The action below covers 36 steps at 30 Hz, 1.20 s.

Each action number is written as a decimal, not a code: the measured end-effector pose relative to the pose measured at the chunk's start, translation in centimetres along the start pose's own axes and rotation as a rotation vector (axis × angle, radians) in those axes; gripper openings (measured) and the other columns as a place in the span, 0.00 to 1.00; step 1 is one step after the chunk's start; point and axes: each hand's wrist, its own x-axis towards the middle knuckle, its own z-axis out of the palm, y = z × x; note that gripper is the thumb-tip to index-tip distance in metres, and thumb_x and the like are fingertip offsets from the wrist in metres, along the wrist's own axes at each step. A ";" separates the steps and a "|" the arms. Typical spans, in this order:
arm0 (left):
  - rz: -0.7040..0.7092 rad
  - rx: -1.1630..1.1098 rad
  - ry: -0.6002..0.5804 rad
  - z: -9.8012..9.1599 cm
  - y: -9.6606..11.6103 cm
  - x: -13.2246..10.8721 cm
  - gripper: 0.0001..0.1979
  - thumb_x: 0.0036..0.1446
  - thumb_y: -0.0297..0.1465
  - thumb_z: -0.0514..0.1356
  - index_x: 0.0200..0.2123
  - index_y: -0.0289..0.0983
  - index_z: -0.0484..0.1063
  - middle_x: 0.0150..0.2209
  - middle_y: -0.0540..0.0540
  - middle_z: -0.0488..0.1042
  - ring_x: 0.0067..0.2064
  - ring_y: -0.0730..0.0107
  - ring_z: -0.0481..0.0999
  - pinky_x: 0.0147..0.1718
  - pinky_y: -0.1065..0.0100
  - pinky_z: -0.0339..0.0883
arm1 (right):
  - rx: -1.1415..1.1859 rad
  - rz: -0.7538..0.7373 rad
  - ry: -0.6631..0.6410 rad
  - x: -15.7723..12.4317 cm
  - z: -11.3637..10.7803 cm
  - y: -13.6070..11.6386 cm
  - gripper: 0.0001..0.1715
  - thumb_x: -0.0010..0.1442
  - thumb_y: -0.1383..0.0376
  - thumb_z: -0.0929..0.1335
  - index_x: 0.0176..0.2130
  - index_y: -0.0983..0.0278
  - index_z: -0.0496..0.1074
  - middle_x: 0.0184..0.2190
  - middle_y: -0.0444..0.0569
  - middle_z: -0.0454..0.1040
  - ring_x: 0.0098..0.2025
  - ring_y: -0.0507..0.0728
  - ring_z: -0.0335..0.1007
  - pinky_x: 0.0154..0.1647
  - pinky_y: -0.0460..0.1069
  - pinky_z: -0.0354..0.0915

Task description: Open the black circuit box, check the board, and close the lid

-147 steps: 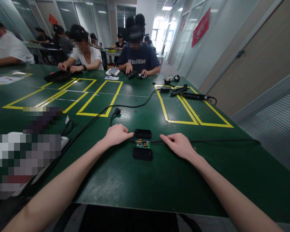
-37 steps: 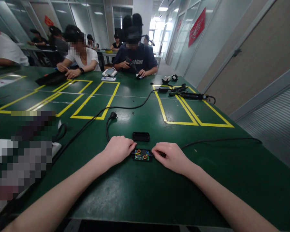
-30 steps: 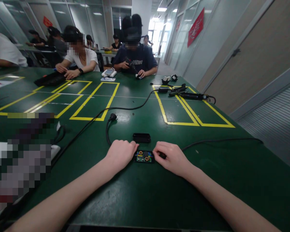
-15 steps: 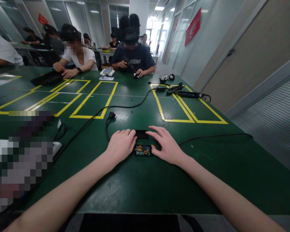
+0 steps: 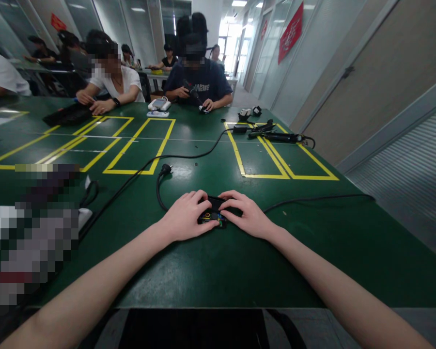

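Observation:
A power adapter's open black case with a circuit board (image 5: 208,216) in it lies on the green table between my hands. Its black cover (image 5: 215,201) is just beyond it, tilted. My left hand (image 5: 187,215) is closed around the left side, fingers at the cover and thumb across the board's near edge. From the right, my right hand (image 5: 247,213) pinches the cover's right end between fingers and thumb. Parts of the case are hidden beneath my fingers.
A black cord with a plug (image 5: 166,168) curls at left of the hands; another cord (image 5: 323,198) runs right. A long cable (image 5: 196,156) crosses the table. Black tools (image 5: 276,137) lie at the far right. Two people work across the table. Blurred items stand at left.
My hands have come closer together. The left thumb has moved onto the board, and the right thumb has left the case's right end for the cover. The cover now sits against the board's case.

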 end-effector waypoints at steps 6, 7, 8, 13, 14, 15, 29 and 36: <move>0.038 -0.080 0.053 0.0 0.1 -0.1 0.17 0.63 0.43 0.64 0.47 0.37 0.71 0.53 0.39 0.69 0.45 0.58 0.77 0.45 0.57 0.75 | 0.196 0.056 0.087 0.1 0.2 -0.6 0.11 0.65 0.68 0.69 0.46 0.59 0.77 0.50 0.54 0.76 0.52 0.60 0.74 0.50 0.56 0.74; 0.042 -0.095 0.054 0.0 0.1 -0.1 0.17 0.62 0.42 0.64 0.47 0.37 0.70 0.52 0.40 0.69 0.44 0.59 0.77 0.44 0.58 0.75 | 0.239 0.077 0.093 0.1 0.2 -0.7 0.13 0.64 0.68 0.69 0.48 0.60 0.77 0.49 0.54 0.76 0.50 0.59 0.74 0.46 0.54 0.74; 0.045 -0.108 0.050 -0.1 0.1 -0.1 0.18 0.62 0.42 0.65 0.48 0.37 0.69 0.51 0.41 0.69 0.43 0.60 0.77 0.42 0.59 0.75 | 0.280 0.105 0.093 0.1 0.3 -0.7 0.14 0.64 0.68 0.68 0.49 0.60 0.76 0.48 0.53 0.76 0.48 0.59 0.75 0.42 0.52 0.74; 0.042 -0.200 0.044 -0.3 -0.1 -0.1 0.18 0.61 0.41 0.64 0.49 0.38 0.66 0.48 0.44 0.71 0.41 0.64 0.77 0.39 0.62 0.75 | 0.337 0.224 0.037 0.0 0.4 -0.5 0.12 0.63 0.65 0.70 0.47 0.62 0.78 0.42 0.50 0.79 0.38 0.55 0.74 0.37 0.50 0.72; 0.042 -0.222 0.056 -0.3 -0.2 -0.1 0.18 0.61 0.41 0.65 0.49 0.39 0.66 0.49 0.44 0.71 0.41 0.64 0.77 0.39 0.63 0.75 | 0.327 0.217 0.025 -0.1 0.4 -0.5 0.12 0.63 0.64 0.70 0.47 0.62 0.79 0.42 0.50 0.80 0.38 0.55 0.74 0.38 0.51 0.72; 0.046 -0.239 0.069 -0.3 -0.2 -0.1 0.18 0.61 0.40 0.65 0.50 0.39 0.67 0.49 0.44 0.71 0.42 0.64 0.77 0.39 0.64 0.74 | 0.316 0.200 0.018 -0.1 0.3 -0.5 0.12 0.63 0.64 0.70 0.47 0.62 0.79 0.43 0.50 0.80 0.38 0.55 0.73 0.38 0.51 0.72; 0.136 -0.223 0.077 -0.4 -0.6 -0.2 0.17 0.61 0.41 0.65 0.49 0.39 0.73 0.46 0.43 0.75 0.45 0.62 0.78 0.43 0.64 0.73 | 0.277 -0.003 -0.062 -0.3 -0.1 -1.0 0.15 0.63 0.62 0.73 0.50 0.60 0.77 0.49 0.53 0.81 0.52 0.61 0.77 0.56 0.59 0.72; 0.133 -0.195 -0.032 -0.4 -1.0 0.1 0.19 0.57 0.40 0.67 0.50 0.39 0.74 0.44 0.46 0.79 0.44 0.63 0.80 0.45 0.66 0.72 | 0.258 -0.061 -0.090 -0.4 -0.2 -1.1 0.15 0.62 0.61 0.75 0.49 0.59 0.78 0.51 0.53 0.80 0.52 0.61 0.76 0.56 0.59 0.71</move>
